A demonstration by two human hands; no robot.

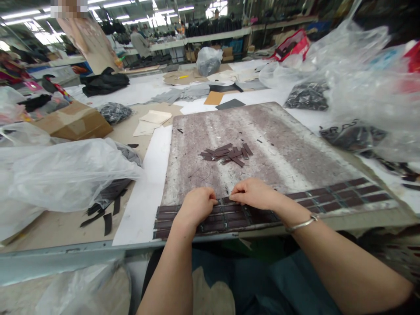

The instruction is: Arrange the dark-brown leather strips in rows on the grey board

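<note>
Dark brown strips (234,215) lie in close rows along the near edge of a worn, mottled board (197,175). My left hand (198,205) is closed over the top row, its fingertips pressed together; what they grip, if anything, is hidden. Just to its right, my right hand (254,194) pinches a small dark brown strip at that row's upper edge. The fingertips of both hands are a short gap apart. Beyond them, a loose pile of similar strips (229,153) rests on the board.
Clear plastic bags (65,170) and a cardboard piece (75,121) crowd the left side. More bags (367,96) are heaped at the right. White paper (141,197) lies beside the board, with dark scraps (107,224) further left. A person (93,46) stands across the table.
</note>
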